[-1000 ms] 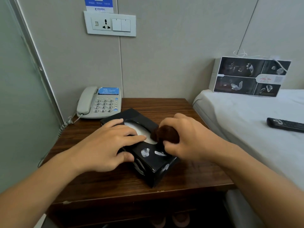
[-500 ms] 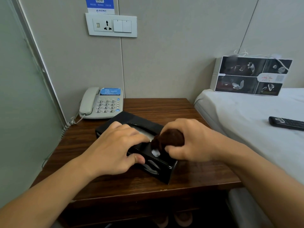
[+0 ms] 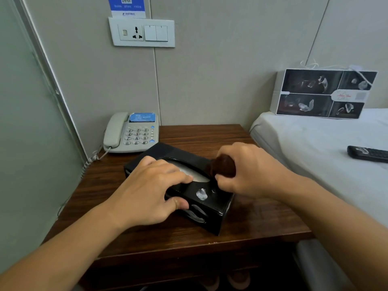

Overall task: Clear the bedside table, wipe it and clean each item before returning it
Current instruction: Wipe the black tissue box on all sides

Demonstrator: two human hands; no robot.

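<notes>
On the table (image 3: 262,225), both hands work at a black tissue box (image 3: 212,203).

Left hand (image 3: 151,194) lies spread on the box top, fingers flat, thumb against the near side. Right hand (image 3: 249,171) is closed around a brown cloth (image 3: 223,165), pressed to the box's right end, probably touching the top. Behind stands a phone (image 3: 132,133); a remote (image 3: 367,153) lies on the bed (image 3: 315,143).
</notes>
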